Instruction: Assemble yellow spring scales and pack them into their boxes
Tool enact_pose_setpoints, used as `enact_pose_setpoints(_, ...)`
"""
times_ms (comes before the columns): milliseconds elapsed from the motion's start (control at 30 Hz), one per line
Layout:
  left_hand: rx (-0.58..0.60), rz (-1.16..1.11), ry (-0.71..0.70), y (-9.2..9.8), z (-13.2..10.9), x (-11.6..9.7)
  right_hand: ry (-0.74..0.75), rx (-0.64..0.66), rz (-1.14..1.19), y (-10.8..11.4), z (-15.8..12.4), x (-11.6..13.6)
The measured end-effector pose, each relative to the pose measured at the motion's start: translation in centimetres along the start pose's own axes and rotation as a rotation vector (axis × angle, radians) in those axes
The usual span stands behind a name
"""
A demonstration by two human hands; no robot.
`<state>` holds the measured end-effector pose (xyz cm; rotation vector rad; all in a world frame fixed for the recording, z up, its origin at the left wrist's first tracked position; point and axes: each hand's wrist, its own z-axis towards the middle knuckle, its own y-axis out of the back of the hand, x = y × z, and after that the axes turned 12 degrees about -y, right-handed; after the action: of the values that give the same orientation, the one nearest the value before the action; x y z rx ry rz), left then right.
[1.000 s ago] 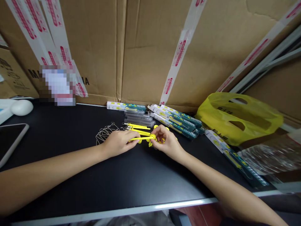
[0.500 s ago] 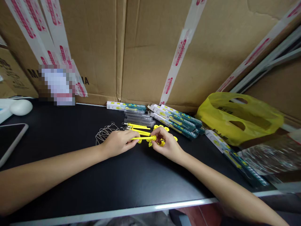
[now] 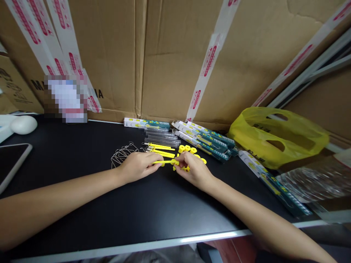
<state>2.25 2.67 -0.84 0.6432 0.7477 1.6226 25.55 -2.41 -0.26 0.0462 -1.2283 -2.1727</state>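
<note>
My left hand (image 3: 138, 165) is closed on one end of a thin yellow plastic rod (image 3: 164, 161), held level just above the black table (image 3: 82, 204). At the rod's other end my right hand (image 3: 193, 168) pinches a small yellow cap (image 3: 176, 162) against the tip. Several loose yellow caps (image 3: 188, 148) lie just behind my right hand. More yellow rods (image 3: 160, 148) and clear tubes (image 3: 161, 137) lie behind the hands. A bundle of bent metal wires (image 3: 122, 153) sits by my left hand.
Green-and-white packaged boxes (image 3: 205, 140) are stacked at the back, with more (image 3: 271, 182) at the right. A yellow plastic bag (image 3: 276, 140) and clear wrapping (image 3: 309, 182) lie right. A tablet (image 3: 12, 162) and a white object (image 3: 23, 124) sit left. Taped cardboard boxes (image 3: 170, 54) form the back wall.
My right hand has slid slightly left along the rod's tip and closed over the cap, uncovering the loose caps behind it. My left hand has held still.
</note>
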Motion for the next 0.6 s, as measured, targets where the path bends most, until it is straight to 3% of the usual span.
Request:
enact_pose_setpoints(167,-0.028,-0.028,0.018,-0.10,-0.15,0.29,0.073,-0.052,-0.006,0.52,0.34,-0.05)
enact_pose_setpoints(600,0.016,0.025,0.040,-0.10,-0.10,0.36,0.147,-0.024,0.053,0.83,0.38,-0.44)
